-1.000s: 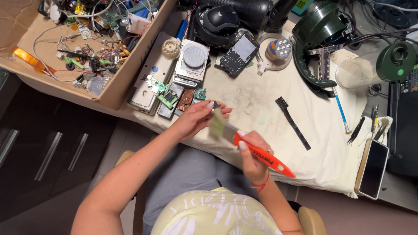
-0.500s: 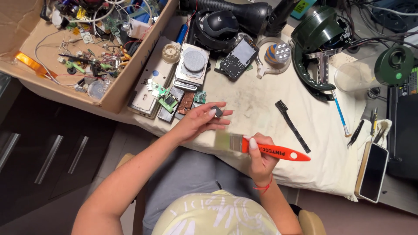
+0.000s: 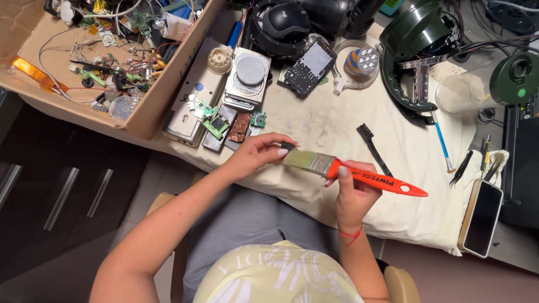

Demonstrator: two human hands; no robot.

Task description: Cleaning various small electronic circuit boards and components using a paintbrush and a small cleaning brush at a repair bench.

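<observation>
My right hand (image 3: 352, 188) grips a flat paintbrush (image 3: 359, 173) by its orange handle, held level over the table's near edge. Its pale bristles point left and touch a small dark part (image 3: 287, 147). My left hand (image 3: 255, 154) pinches that small part between thumb and fingertips, just left of the bristles. Both hands hover above the cream cloth (image 3: 337, 123) that covers the table.
Circuit boards (image 3: 224, 120) and a grey device (image 3: 247, 81) lie left of my hands. A cardboard box of wires and parts (image 3: 106, 62) stands at far left. A black brush (image 3: 373, 148), tweezers (image 3: 463, 167), a phone (image 3: 482, 217) and green housings (image 3: 418, 53) lie to the right.
The paintbrush has swung from a slant to level, its bristles now against the small part. My left hand has drawn slightly nearer the table edge with the part.
</observation>
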